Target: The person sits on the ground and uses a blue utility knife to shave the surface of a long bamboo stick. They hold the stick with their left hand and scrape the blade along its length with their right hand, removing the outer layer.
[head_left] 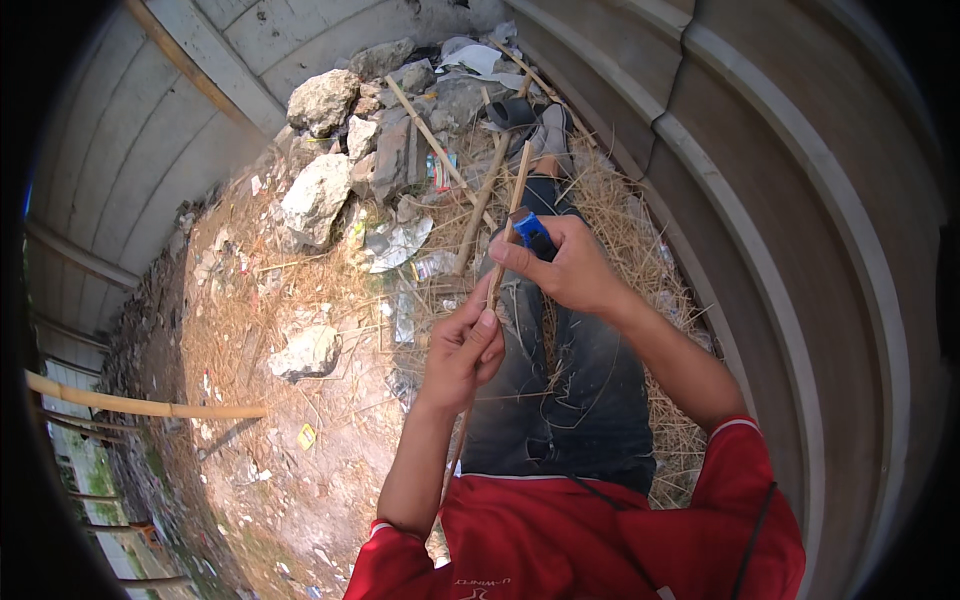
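Observation:
A long, thin bamboo strip (520,178) slants up and away from my waist, above my outstretched legs. My left hand (463,350) is closed round its middle, thumb lying along it. Higher up, my right hand (578,268) grips a blue utility knife (534,235). The knife's squared metal end lies close against the strip, and my right thumb presses on the strip from the near side. The blade's edge itself is too small to make out. Below my left hand the strip runs down toward my red shirt, partly hidden by the wrist.
Dark trousers (560,390) cover my legs, with straw-like shavings (665,400) on and around them. Pale rocks (318,200) and loose sticks (430,140) lie ahead. A corrugated wall (800,200) stands close on my right; a bamboo pole (150,402) juts in from the left.

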### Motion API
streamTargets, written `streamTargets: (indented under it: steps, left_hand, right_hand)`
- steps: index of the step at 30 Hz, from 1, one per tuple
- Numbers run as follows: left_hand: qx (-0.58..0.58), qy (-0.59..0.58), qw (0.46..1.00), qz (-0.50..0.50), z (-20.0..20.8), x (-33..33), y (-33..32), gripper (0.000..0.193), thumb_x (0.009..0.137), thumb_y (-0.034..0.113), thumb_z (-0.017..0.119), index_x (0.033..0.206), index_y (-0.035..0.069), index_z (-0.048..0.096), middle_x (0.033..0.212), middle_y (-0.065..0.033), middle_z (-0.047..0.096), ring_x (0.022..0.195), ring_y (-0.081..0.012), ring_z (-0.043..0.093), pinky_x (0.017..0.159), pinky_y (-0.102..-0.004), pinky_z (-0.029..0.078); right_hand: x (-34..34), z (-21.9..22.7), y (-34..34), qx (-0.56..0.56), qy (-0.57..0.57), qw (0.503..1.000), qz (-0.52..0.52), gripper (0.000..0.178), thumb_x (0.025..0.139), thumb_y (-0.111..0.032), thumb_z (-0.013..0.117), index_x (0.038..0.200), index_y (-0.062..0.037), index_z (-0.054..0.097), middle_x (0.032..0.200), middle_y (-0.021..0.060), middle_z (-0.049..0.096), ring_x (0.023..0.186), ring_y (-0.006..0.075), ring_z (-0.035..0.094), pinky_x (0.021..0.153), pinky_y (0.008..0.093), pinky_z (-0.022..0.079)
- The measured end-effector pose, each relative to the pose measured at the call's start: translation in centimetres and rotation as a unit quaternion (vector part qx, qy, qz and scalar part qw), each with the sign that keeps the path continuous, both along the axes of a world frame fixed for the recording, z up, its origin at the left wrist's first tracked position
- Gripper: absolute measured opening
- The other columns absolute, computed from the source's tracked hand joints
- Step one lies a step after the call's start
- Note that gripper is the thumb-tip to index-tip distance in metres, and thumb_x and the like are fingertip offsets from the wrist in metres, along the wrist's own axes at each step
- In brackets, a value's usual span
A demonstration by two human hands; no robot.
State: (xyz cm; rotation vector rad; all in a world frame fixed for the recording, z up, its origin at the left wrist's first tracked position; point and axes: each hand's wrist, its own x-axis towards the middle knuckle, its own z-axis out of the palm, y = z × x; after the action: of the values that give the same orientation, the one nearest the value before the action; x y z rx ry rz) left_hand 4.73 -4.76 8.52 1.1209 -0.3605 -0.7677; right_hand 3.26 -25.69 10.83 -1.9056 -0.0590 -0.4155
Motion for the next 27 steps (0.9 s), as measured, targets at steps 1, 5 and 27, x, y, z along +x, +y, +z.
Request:
streamTargets:
  steps: [1,5,27]
  left_hand:
    - [0.02,0.013,1.0,0.015,0.3,-0.3,0.1,0.056,0.108,0.025,0.053,0.16,0.012,0.034,0.066,0.0037,0.039,0.045,-0.0039,0.03,0.041,-0.02,0.023]
    - [0.069,0.052,0.994,0.069,1.4,-0.9,-0.1,0.054,0.108,0.022,0.054,0.158,0.013,0.037,0.067,0.0049,0.037,0.046,-0.0031,0.029,0.041,-0.0198,0.022]
    - [0.113,0.067,0.988,0.076,-1.3,-5.8,1.5,0.054,0.105,0.015,0.057,0.156,0.009,0.041,0.058,0.0075,0.038,0.044,-0.0027,0.031,0.041,-0.0215,0.025]
  right_hand:
    - [-0.2,-0.1,-0.1,0.001,-0.02,1.0,-0.009,0.039,0.099,-0.038,0.067,0.087,-0.0008,0.067,0.058,0.0009,0.051,0.053,0.0171,0.051,0.052,0.0348,0.039]
    - [-1.2,-1.3,-0.7,-0.102,-0.085,0.99,-0.057,0.04,0.101,-0.04,0.06,0.096,-0.0005,0.063,0.062,0.0155,0.06,0.058,0.0408,0.057,0.06,0.0491,0.045]
    - [-5.6,1.7,-3.8,-0.222,0.103,0.97,-0.006,0.049,0.104,-0.045,0.053,0.086,-0.0005,0.062,0.066,0.0249,0.061,0.065,0.0457,0.064,0.061,0.0526,0.048]
